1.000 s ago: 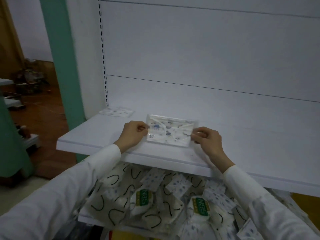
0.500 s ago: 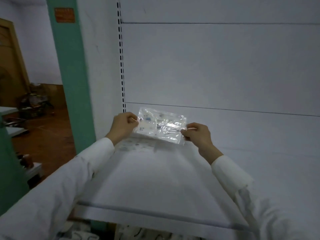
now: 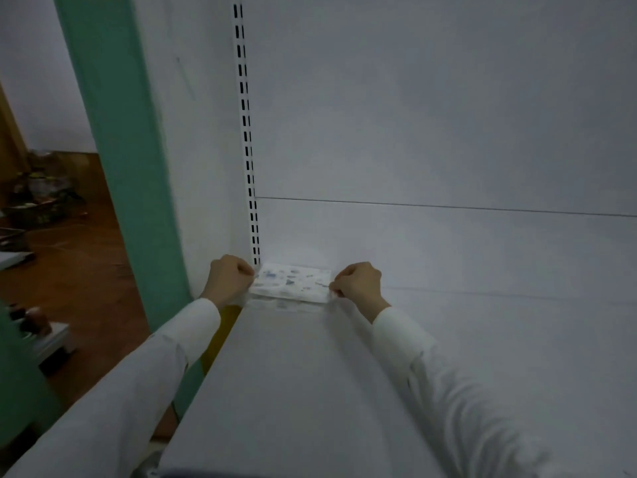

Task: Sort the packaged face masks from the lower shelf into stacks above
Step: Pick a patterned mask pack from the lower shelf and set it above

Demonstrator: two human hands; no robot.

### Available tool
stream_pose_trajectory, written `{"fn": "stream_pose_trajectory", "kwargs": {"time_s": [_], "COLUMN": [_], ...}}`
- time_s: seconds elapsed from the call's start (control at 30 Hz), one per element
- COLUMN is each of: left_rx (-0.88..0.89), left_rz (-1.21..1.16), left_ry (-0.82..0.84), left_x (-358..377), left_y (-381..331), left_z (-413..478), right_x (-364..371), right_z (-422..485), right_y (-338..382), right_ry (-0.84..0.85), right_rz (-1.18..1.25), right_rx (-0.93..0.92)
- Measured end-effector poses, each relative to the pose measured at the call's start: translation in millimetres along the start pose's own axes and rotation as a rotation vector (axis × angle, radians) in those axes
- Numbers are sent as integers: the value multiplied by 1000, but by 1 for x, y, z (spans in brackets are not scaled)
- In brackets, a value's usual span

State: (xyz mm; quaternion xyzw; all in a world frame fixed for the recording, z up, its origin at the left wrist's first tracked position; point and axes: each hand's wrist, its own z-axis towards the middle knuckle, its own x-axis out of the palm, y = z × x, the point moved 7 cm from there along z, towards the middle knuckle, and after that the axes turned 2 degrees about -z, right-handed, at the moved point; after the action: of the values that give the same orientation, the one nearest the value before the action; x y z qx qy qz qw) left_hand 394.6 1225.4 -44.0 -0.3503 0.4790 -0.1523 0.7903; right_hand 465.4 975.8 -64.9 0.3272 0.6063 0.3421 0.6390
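A clear-wrapped face mask packet (image 3: 291,281) with small blue prints lies low over the back left corner of the white upper shelf (image 3: 310,374). My left hand (image 3: 229,279) pinches its left edge and my right hand (image 3: 356,281) pinches its right edge. Just beneath it, the front edge of another mask packet (image 3: 286,306) of the same print shows on the shelf. The lower shelf and its pile of masks are out of view.
A white back panel (image 3: 431,132) rises behind the shelf, with a slotted upright (image 3: 246,132) at its left. A green pillar (image 3: 120,150) stands left of the unit. Beyond it are a brown floor and clutter (image 3: 38,198).
Both hands have carried the packet from the shelf's front edge up and back to the rear left corner, lowering it onto the packet lying there. The view has tilted up past the lower shelf.
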Motion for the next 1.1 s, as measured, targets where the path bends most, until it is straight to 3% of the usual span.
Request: {"fn": "stream_pose_trajectory", "kwargs": {"time_s": [0.63,0.93,1.1], "left_rx": [-68,-26,59], "left_rz": [-25,11,94], "left_ry": [32,25,-56], "left_x": [6,5,-13], "left_y": [18,18,4], "left_z": [-4,-11,-24], "right_x": [14,13,-5], "right_z": [-6,-7,-18], "right_y": [-6,-6,7], "right_ry": [83,91,36], "right_rz": [-141,-157,-258], "right_rx": [35,-14,-158]}}
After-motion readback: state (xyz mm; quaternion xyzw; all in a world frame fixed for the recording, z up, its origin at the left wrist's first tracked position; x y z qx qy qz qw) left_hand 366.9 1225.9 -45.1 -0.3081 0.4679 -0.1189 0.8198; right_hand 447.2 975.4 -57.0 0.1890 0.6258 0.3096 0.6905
